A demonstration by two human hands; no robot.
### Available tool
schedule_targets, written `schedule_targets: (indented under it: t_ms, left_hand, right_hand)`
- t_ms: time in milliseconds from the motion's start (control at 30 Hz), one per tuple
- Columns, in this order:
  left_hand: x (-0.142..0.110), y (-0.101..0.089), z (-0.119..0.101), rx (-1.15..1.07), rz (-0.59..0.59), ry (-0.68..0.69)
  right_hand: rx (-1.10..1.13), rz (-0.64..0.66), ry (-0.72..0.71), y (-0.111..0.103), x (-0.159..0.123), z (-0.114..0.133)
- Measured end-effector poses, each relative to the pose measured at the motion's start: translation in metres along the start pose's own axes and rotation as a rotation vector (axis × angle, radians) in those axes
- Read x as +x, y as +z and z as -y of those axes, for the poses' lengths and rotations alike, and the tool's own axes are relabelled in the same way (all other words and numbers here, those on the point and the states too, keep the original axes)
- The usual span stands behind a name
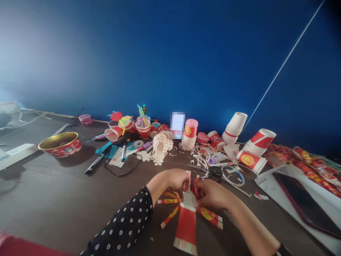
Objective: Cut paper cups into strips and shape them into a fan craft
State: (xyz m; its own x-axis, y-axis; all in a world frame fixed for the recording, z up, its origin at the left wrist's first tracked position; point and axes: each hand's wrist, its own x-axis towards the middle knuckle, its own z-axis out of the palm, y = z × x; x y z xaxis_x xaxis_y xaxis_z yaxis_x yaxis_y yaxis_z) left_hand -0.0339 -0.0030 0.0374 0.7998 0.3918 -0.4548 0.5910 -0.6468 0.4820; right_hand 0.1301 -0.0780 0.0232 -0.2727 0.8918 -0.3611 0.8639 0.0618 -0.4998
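My left hand (172, 181) and my right hand (210, 194) meet over a red-and-white paper cup cut into strips (186, 231), which lies splayed out on the dark table. Both hands pinch its white central part between the fingers. The strips fan out below and beside my hands, and my fingers hide part of the middle. A pair of black-handled scissors (213, 173) lies just beyond my right hand, among white paper offcuts (199, 154).
Further back stand stacked paper cups (189, 134), a red printed cup (259, 140) and decorated cup crafts (143, 128). A gold-rimmed red tin (60, 144) sits at left. A black marker (124, 152) and a craft knife (95, 163) lie at left of centre. A red patterned garland (306, 167) lies at right.
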Motion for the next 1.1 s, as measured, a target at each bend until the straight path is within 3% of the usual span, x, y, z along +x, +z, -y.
schedule_targets:
  t_ms: [233, 433, 600, 733, 900, 1100]
  left_hand:
    - [0.001, -0.002, -0.007, 0.011, -0.036, -0.038]
    - [0.001, -0.004, 0.002, -0.030, -0.004, -0.037]
    - [-0.001, -0.002, 0.014, -0.321, 0.101, -0.016]
    - [-0.001, -0.001, 0.019, -0.476, 0.118, -0.013]
    - [0.004, 0.000, 0.017, -0.471, 0.120, -0.062]
    - [0.007, -0.001, 0.009, -0.329, 0.043, -0.162]
  right_hand:
    - [0.058, 0.061, 0.124, 0.000, 0.009, 0.001]
    - [0.199, 0.104, 0.076, 0.000, 0.009, -0.007]
    - [0.386, 0.175, -0.009, -0.003, 0.005, -0.017]
    - [0.440, 0.176, -0.018, -0.002, 0.007, -0.020]
    - [0.410, 0.164, 0.033, 0.000, 0.012, -0.018]
    - [0.371, 0.162, 0.145, -0.001, 0.014, -0.008]
